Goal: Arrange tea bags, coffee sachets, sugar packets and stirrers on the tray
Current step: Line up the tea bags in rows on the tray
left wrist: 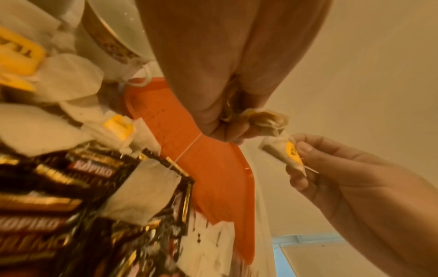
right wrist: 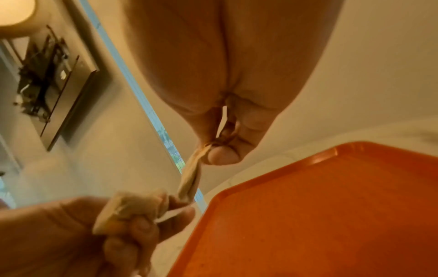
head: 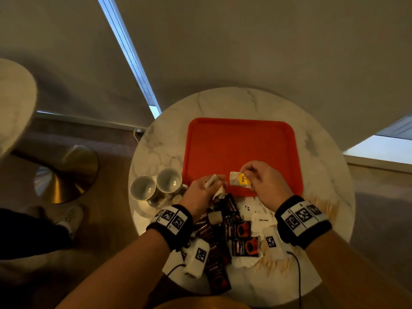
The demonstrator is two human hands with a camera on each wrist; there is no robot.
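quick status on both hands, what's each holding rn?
Left hand: closed, gripping a bunch of tea bags.
Right hand: closed, pinching one yellow-tagged tea bag over the tray.

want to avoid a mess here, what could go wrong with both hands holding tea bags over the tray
The left hand grips a crumpled bunch of white tea bags; a string runs down to the pile, so lifting may drag others along. The right hand pinches one yellow-tagged tea bag by its edge; it may slip short of the orange plastic tray.
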